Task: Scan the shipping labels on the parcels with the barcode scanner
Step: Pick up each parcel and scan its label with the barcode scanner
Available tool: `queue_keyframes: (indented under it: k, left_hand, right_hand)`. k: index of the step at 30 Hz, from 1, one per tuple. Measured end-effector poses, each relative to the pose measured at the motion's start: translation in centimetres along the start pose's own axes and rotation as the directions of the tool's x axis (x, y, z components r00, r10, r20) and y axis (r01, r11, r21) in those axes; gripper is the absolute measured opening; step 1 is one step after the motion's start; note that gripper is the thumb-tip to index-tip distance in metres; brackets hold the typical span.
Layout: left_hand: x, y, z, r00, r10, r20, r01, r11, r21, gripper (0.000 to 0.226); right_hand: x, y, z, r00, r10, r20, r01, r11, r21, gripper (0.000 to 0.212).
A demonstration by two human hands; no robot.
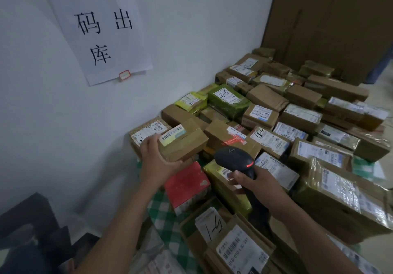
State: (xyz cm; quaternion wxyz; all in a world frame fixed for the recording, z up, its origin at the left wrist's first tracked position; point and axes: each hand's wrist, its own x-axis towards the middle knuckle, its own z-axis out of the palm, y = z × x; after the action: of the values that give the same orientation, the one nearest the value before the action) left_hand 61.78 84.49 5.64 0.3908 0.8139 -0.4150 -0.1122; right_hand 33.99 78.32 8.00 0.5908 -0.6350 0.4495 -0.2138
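**Left hand on small carton, scanner in right**

Your left hand (158,161) grips the small cardboard carton (185,144) at its near-left end. The fingers curl over the top edge and the thumb runs along the lower front edge. The carton sits tilted at the wall end of the pile, with its shipping label (172,134) facing up, barcode visible, just beside your fingertips.

Your right hand (257,185) is wrapped round the handle of the black barcode scanner (236,160), fingers closed tight on it. The scanner head is level with the carton's right end, near it but apart. A red light shows on the side of the head. The nose points away from you into the pile; I can't tell which label it's aimed at.

The other parcels (302,118), mostly brown cartons with white labels, cover the surface out to the far corner. A green-wrapped parcel (228,100) lies farther back. A red-topped box (185,182) sits just below the held carton, between your forearms, on a green checked cloth (161,210). A paper sign (100,24) with large black characters hangs on the white wall to the left.
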Motion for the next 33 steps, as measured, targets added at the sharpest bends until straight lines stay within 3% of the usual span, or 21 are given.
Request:
queue_keyframes:
  k: [5, 11, 14, 17, 21, 25, 33]
  left_hand:
    - [-3.5, 4.5, 0.0, 0.975, 0.043, 0.216, -0.015, 0.991, -0.13, 0.098]
    - [-6.9, 6.5, 1.1, 0.965, 0.068, 0.255, 0.06, 0.884, -0.463, 0.076]
    - [-8.3, 7.4, 1.7, 0.977, -0.018, 0.213, 0.132, 0.833, -0.537, 0.065]
    - [-9.1, 7.8, 1.9, 0.985, -0.093, 0.146, 0.162, 0.795, -0.584, 0.064]
    - [-9.5, 6.9, 0.9, 0.98, -0.2, -0.003, 0.17, 0.841, -0.514, 0.072]
    - [-9.6, 4.8, -0.6, 0.965, -0.235, -0.117, 0.178, 0.913, -0.367, 0.077]
    - [-10.2, 2.4, -1.1, 0.962, -0.225, -0.153, 0.189, 0.958, -0.217, 0.082]
  right_hand:
    - [-1.0, -0.9, -1.2, 0.999, -0.002, -0.051, 0.013, 0.978, 0.207, 0.051]
    - [-2.6, -0.7, -2.4, 0.999, -0.026, -0.039, 0.041, 0.886, 0.461, 0.029]
    - [-3.1, -0.8, -2.8, 0.999, -0.045, -0.002, 0.04, 0.867, 0.497, 0.038]
    - [-3.5, -1.1, -3.5, 0.997, -0.073, 0.013, 0.062, 0.923, 0.379, 0.046]
    - [-4.1, -1.3, -4.6, 0.998, -0.065, 0.021, 0.061, 0.987, 0.152, 0.054]
    - [-4.6, -1.3, -5.1, 0.994, -0.071, 0.078, 0.07, 0.997, 0.017, 0.04]
    - [-5.5, -2.0, -4.1, 0.98, -0.09, 0.176, 0.13, 0.965, -0.226, 0.029]
